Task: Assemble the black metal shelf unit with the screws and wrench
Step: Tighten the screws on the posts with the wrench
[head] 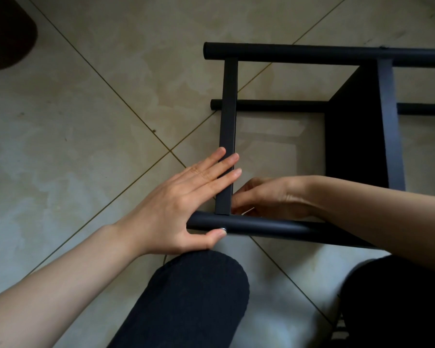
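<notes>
Counting now. Three round black metal tubes are showing: far one (312, 54), middle one (274, 106), near one (274, 226). Two flat black metal crossbars are showing: left (228, 126), right (391, 126). One black shelf panel (354, 136). One silver screw head (223, 229). Two bare hands are showing: left hand (183, 207), right hand (269, 197). Two dark-clothed knees: (194, 292), (397, 305).

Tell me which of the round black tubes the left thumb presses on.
The nearest tube, running just above the knees. The left hand has its thumb on it; the other two tubes lie farther away, untouched.
</notes>
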`<state>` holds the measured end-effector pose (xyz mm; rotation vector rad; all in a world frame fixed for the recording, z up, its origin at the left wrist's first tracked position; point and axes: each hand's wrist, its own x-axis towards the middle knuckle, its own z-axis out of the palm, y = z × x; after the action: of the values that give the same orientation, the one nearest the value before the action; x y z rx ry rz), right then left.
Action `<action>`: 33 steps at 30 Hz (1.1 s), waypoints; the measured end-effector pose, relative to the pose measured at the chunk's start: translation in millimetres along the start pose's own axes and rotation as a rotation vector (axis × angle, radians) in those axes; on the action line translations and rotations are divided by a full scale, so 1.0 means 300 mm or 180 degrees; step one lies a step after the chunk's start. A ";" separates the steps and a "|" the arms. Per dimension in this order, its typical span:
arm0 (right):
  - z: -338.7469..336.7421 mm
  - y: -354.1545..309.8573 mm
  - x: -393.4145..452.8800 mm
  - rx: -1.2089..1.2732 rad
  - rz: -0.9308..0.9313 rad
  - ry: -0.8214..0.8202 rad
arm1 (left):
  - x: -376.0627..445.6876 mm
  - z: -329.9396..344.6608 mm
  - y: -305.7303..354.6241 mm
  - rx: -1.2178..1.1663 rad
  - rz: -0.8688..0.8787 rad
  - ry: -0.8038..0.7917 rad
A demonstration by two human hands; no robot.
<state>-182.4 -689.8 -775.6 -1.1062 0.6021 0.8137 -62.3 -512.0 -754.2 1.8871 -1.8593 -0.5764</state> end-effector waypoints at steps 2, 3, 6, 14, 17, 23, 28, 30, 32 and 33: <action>0.007 -0.001 0.004 -0.0043 0.0022 0.0075 | -0.002 0.000 0.000 -0.0013 -0.0002 0.0013; 0.010 -0.001 0.005 -0.0061 0.0027 0.0101 | -0.002 0.001 0.000 -0.0009 -0.0001 0.0020; 0.010 0.005 0.003 -0.0187 0.0056 0.0032 | -0.001 0.003 0.000 0.0009 0.0007 0.0029; -0.025 -0.001 -0.012 0.0019 -0.0090 -0.0184 | -0.002 0.003 -0.004 -0.0013 -0.0004 0.0027; -0.037 0.001 -0.017 -0.0012 -0.0046 -0.0254 | -0.002 0.003 -0.004 -0.0026 -0.0018 0.0016; -0.013 0.010 0.007 -0.0010 0.0003 0.0006 | -0.001 0.003 -0.003 -0.0008 -0.0006 0.0022; -0.025 -0.006 -0.008 -0.0028 -0.0013 -0.0112 | 0.000 -0.002 -0.007 0.0030 0.0037 0.0018; -0.033 -0.013 -0.020 -0.0036 0.0005 -0.0205 | 0.000 -0.002 -0.007 0.0023 0.0031 0.0012; -0.034 -0.008 -0.015 -0.0060 -0.0003 -0.0157 | 0.000 0.000 -0.008 0.0006 0.0019 0.0010; -0.031 -0.002 -0.007 -0.0047 -0.0017 -0.0100 | 0.000 0.000 -0.008 0.0003 0.0019 0.0008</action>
<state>-183.5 -699.2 -776.8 -1.1061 0.5673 0.8305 -60.4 -511.9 -755.7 1.8814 -1.8634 -0.5711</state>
